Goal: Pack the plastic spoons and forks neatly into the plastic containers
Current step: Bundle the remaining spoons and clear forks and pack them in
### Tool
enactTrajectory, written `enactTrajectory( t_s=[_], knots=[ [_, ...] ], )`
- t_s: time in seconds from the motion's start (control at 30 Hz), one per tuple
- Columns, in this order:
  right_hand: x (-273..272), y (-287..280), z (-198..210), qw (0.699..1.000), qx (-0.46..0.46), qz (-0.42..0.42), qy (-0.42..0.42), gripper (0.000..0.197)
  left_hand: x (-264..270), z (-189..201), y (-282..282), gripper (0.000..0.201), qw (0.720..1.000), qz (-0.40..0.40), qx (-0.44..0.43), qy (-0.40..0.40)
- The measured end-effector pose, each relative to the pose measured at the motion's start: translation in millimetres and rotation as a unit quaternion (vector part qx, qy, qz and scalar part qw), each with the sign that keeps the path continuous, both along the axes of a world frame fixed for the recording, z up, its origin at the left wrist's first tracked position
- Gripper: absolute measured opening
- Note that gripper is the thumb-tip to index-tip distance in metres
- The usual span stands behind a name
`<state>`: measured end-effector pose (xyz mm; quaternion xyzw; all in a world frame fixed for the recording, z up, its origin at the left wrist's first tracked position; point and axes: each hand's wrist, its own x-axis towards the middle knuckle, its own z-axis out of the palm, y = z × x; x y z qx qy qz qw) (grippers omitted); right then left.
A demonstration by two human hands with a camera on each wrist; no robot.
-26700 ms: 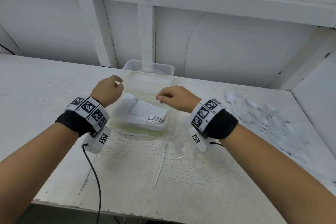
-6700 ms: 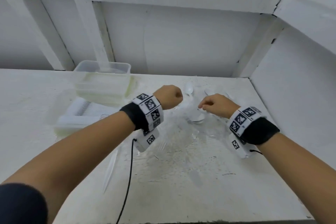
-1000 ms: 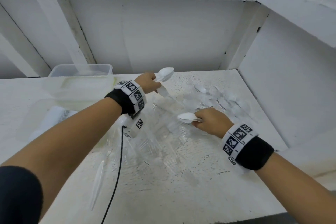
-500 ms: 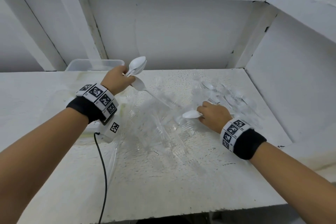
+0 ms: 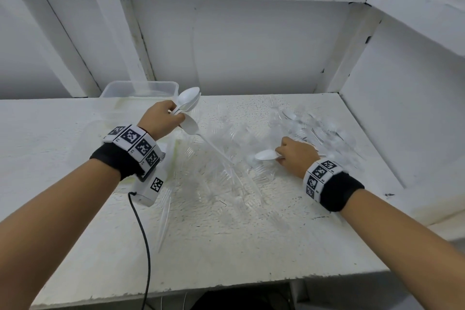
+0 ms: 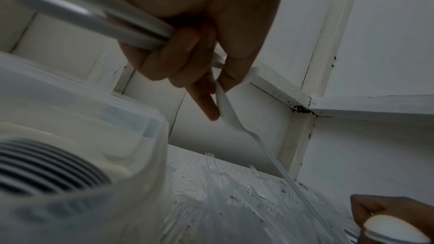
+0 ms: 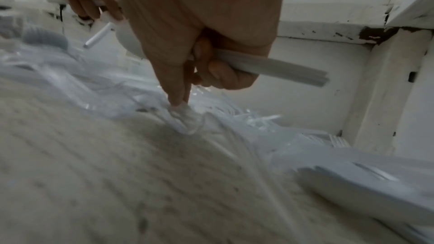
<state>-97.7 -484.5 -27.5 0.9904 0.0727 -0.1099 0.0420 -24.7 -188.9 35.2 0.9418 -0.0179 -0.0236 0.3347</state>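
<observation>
My left hand (image 5: 173,119) is raised over the table and grips a bundle of white spoons (image 5: 189,101), bowls up. It also pinches one more white spoon (image 5: 190,126) by its bowl, with the handle slanting down to the right. In the left wrist view the fingers (image 6: 187,58) curl round the spoon handles (image 6: 105,19). My right hand (image 5: 280,156) rests low on the table and grips a second bundle of spoons (image 5: 266,155). In the right wrist view its fingers wrap the handles (image 7: 270,70), and the index fingertip (image 7: 177,99) touches clear cutlery.
A clear empty container (image 5: 141,88) stands at the back left. A second container (image 6: 94,136) holding packed cutlery sits under my left wrist. Clear forks (image 5: 226,178) litter the middle of the table; more spoons (image 5: 322,131) lie at the right by the wall.
My left hand has carried its spoons leftward toward the containers and now hangs there. My right hand has stayed at the pile with its spoons.
</observation>
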Motion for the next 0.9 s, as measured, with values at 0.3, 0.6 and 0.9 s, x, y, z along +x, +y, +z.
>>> enactTrajectory(
  t_s=[0.3, 0.6, 0.9],
  knots=[
    [-27.2, 11.3, 20.9, 0.988, 0.111, 0.039, -0.095, 0.031, -9.2, 0.7, 3.7, 0.013, 1.0, -0.006, -0.013, -0.007],
    [-31.3, 36.4, 42.6, 0.959, 0.245, 0.052, -0.131, 0.033, -19.6, -4.1, 2.4, 0.015, 1.0, -0.018, -0.013, -0.003],
    [-18.5, 86.5, 63.0, 0.852, 0.479, -0.071, -0.201, 0.024, -33.1, -9.8, 3.7, 0.033, 0.998, -0.024, -0.048, 0.011]
  ],
)
